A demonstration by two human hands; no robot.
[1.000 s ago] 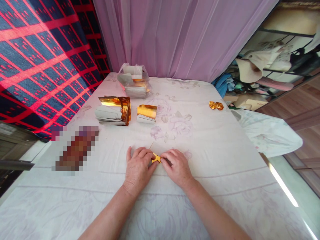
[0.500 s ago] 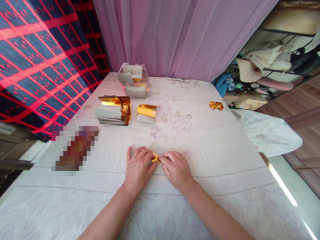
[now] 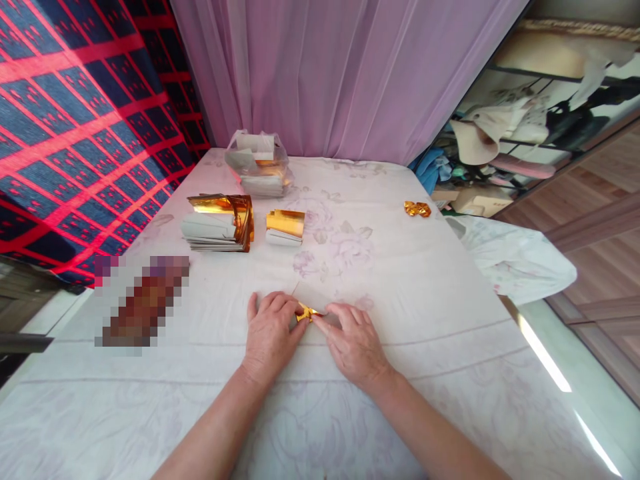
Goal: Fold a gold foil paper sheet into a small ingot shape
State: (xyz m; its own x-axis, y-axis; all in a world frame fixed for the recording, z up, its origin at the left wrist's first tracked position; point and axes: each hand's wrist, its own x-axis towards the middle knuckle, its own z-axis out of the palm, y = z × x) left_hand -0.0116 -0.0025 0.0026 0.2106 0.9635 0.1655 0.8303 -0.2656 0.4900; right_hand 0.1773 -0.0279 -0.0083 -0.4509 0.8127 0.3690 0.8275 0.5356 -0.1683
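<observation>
Between my two hands lies a sheet of gold foil paper, partly folded, its pale side showing toward the far edge. My left hand is closed on its left part, thumb and fingertips pressing the paper against the table. With thumb and index finger close together, my right hand grips the right part of the same sheet. Beyond my left hand lies a small stack of gold foil paper, curled, with white undersides. A larger stack of the same paper sits left of it.
At the back stands a clear plastic bag with more paper. Two folded gold pieces lie near the right edge. A blurred-out object is at the left. A white bag hangs beside the table's right edge, below a cluttered shelf.
My right thumb and index finger have shifted on the foil paper, and more of its gold and its raised right edge shows. The whole view has turned slightly to the right.
</observation>
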